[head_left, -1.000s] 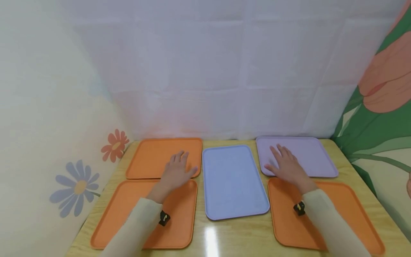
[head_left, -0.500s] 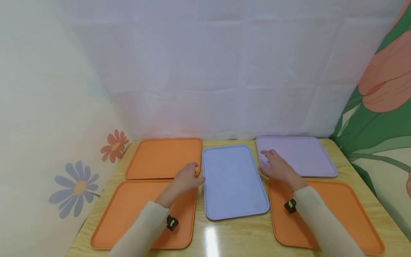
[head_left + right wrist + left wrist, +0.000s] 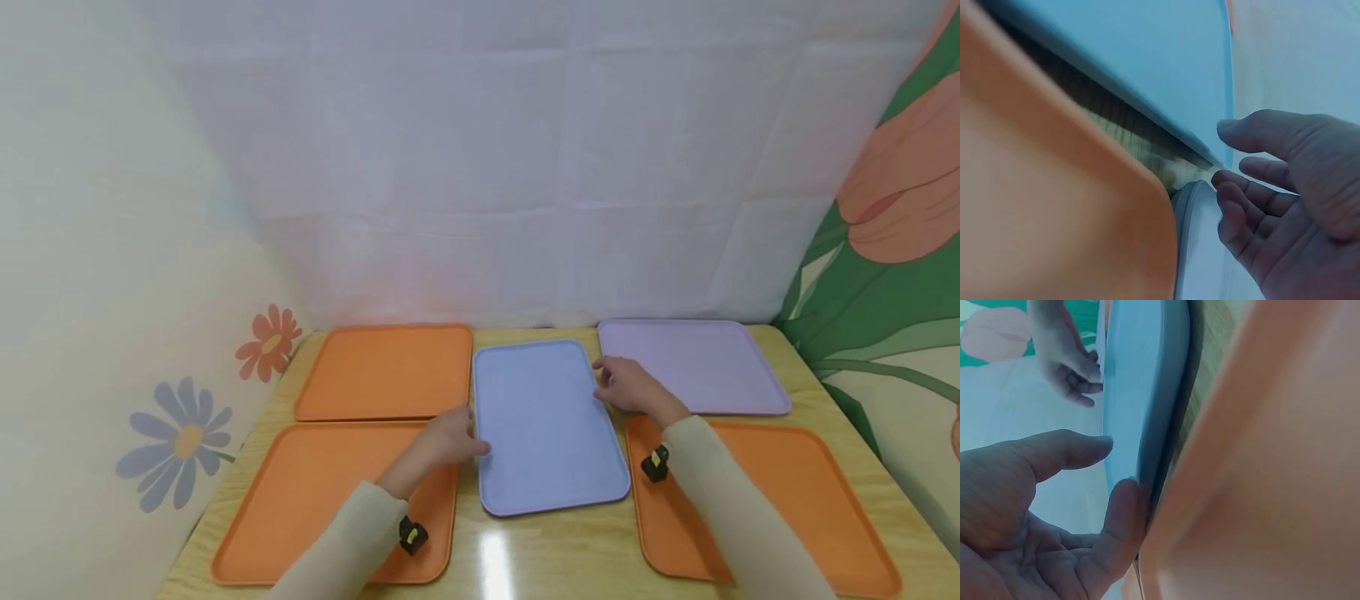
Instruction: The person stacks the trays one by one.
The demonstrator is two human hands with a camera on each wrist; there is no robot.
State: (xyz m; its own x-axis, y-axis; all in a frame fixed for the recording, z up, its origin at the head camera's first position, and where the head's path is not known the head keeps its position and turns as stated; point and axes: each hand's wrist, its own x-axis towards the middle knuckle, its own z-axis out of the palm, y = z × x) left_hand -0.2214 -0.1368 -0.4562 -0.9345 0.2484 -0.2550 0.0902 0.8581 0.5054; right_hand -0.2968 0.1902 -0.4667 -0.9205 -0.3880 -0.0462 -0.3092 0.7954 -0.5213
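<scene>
A light blue tray (image 3: 551, 433) lies flat on the table between my hands. My left hand (image 3: 450, 437) is at its left edge; in the left wrist view the thumb (image 3: 1082, 450) is over the tray and the bent fingertips (image 3: 1125, 506) are at its rim, with a gap between them. At the tray's right edge is my right hand (image 3: 630, 387), near the corner of the purple tray (image 3: 705, 367). In the right wrist view its thumb and loosely bent fingers stand apart around the blue rim; whether they touch it I cannot tell.
Two orange trays, a far one (image 3: 390, 371) and a near one (image 3: 300, 500), lie on the left. Another orange tray (image 3: 810, 508) lies at the near right. All rest on a wooden table (image 3: 555, 550). A white cloth (image 3: 450, 167) hangs behind, and painted walls flank the sides.
Both hands have moved inward from above the side trays to the blue tray's edges. The left hand has also come nearer, and the spread fingers have bent. The trays have not moved.
</scene>
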